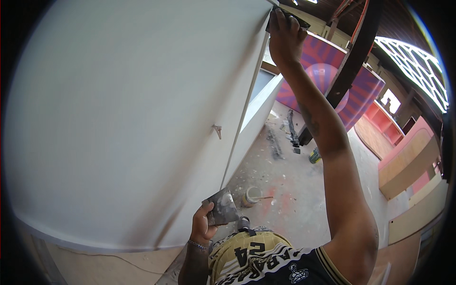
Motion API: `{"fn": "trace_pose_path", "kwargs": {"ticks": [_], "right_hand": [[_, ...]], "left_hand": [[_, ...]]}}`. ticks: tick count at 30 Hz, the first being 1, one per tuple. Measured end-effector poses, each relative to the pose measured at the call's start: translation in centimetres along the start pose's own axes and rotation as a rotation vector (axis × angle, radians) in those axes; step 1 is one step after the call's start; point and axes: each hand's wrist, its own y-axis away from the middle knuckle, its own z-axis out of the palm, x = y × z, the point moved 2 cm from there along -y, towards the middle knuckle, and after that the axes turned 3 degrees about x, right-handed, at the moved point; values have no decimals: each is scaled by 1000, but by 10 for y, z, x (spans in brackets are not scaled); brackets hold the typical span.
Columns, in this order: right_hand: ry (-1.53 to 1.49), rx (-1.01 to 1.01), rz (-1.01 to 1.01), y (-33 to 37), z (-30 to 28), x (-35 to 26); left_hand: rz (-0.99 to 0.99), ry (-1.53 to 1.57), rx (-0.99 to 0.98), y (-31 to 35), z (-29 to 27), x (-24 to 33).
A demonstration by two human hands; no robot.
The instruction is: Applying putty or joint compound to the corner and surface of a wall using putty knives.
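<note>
A large white panel (118, 118) fills the left side. My right arm is raised high, and my right hand (287, 42) is closed on a dark flat filler spreader (301, 22) at the upper end of the panel's right edge. Its working edge is partly hidden by my fingers. Low down, near the bottom of that same edge, my left hand (203, 225) grips a square grey filler plate (223, 207) with pale smears on its face. The thumb lies over the plate; the other fingers are mostly behind it.
Short wires (217, 131) stick out of the panel. An open tub (250, 196) with a stick in it stands on the spattered floor (294, 190). Beyond are a green can (314, 156), a dark post (354, 52), a purple-pink striped wall (363, 90) and curved wooden panels (413, 166).
</note>
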Motion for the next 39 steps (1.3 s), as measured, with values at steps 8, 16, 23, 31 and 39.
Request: {"fn": "trace_pose_path", "kwargs": {"ticks": [8, 16, 23, 31, 39], "right_hand": [[-118, -34, 27, -14, -12, -6], [-165, -115, -26, 8, -11, -11], [-23, -223, -98, 65, -14, -37], [-156, -265, -92, 155, -16, -73], [-155, -408, -86, 225, -24, -108]], "left_hand": [[-19, 7, 31, -2, 9, 1], [-42, -1, 34, -6, 23, 0], [-51, -10, 26, -15, 10, -1], [-43, 26, 78, -29, -4, -13], [-14, 32, 130, -39, -12, -23]]}}
